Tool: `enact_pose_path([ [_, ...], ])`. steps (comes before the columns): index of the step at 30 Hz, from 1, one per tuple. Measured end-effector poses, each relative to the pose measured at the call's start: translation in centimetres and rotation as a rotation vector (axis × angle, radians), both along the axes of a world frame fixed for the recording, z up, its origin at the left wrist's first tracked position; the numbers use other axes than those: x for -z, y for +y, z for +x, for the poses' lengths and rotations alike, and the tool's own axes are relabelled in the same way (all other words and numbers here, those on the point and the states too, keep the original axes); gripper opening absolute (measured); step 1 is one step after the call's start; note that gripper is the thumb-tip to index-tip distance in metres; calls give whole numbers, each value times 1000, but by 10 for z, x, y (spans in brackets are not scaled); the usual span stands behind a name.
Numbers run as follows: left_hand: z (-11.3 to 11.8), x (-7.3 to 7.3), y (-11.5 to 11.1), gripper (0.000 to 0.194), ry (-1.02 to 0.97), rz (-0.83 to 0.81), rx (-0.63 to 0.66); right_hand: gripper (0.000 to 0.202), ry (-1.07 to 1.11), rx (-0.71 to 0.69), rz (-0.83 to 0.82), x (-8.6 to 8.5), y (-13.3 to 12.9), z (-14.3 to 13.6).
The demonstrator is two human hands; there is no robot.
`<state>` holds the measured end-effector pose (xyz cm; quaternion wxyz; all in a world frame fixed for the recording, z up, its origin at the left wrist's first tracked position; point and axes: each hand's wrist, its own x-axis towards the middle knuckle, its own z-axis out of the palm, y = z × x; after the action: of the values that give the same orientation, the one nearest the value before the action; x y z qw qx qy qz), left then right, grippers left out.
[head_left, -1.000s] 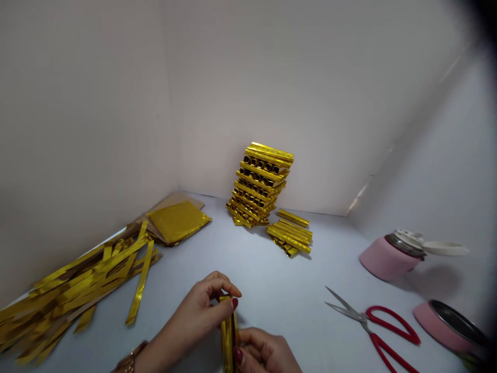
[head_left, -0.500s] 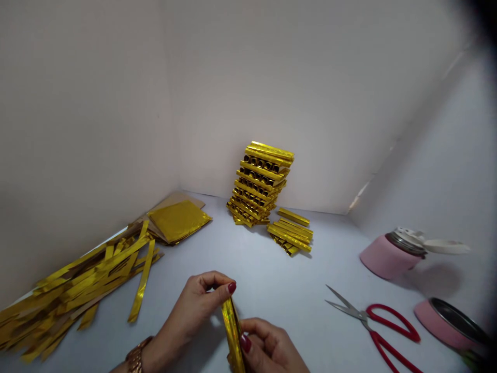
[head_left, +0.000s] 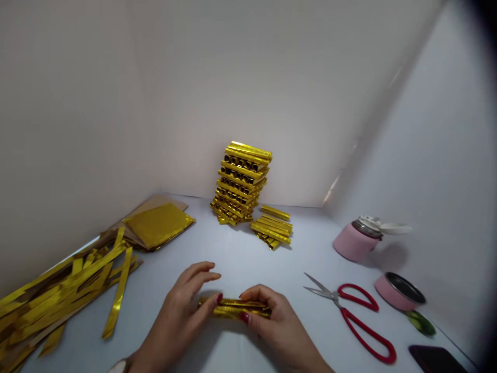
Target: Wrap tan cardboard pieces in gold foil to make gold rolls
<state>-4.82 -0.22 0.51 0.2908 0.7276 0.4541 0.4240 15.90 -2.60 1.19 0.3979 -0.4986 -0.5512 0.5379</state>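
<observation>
A folded gold foil piece [head_left: 229,309] lies sideways between my two hands, low in the middle of the view. My left hand [head_left: 186,305] holds its left end, the thumb on it and the upper fingers lifted off. My right hand [head_left: 272,313] pinches its right end between thumb and fingers. Behind them stands a tall crosswise stack of gold tubes [head_left: 243,181], with a small pile of gold tubes [head_left: 272,228] beside it on the right.
Gold strips [head_left: 73,290] spread over the left side, near stacked gold sheets [head_left: 159,225]. On the right lie open red-handled scissors [head_left: 334,296], a pink container [head_left: 355,242], a pink bowl [head_left: 398,292], a green item [head_left: 421,323] and a dark flat object [head_left: 437,358].
The gold piece has turned from upright to sideways. My left hand has moved down to its left end, with some fingers raised. The view has shifted, showing more of the right side.
</observation>
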Motion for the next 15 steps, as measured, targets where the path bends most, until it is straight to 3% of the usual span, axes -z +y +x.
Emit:
enact_pose_path([
  [3, 4, -1, -9, 51, 138, 20, 243, 16, 48, -108, 54, 2, -4, -2],
  [6, 9, -2, -12, 40, 167, -139, 425, 27, 162, -99, 63, 8, -5, -3],
  [9, 13, -3, -11, 28, 100, -208, 410, 34, 203, 83, 120, 10, -4, -2],
  [11, 15, -2, -10, 29, 42, -215, 376, 28, 158, 171, 179, 9, -3, -1],
  [15, 16, -1, -12, 33, -36, -253, 368, 25, 59, 147, 217, 4, -7, -1],
])
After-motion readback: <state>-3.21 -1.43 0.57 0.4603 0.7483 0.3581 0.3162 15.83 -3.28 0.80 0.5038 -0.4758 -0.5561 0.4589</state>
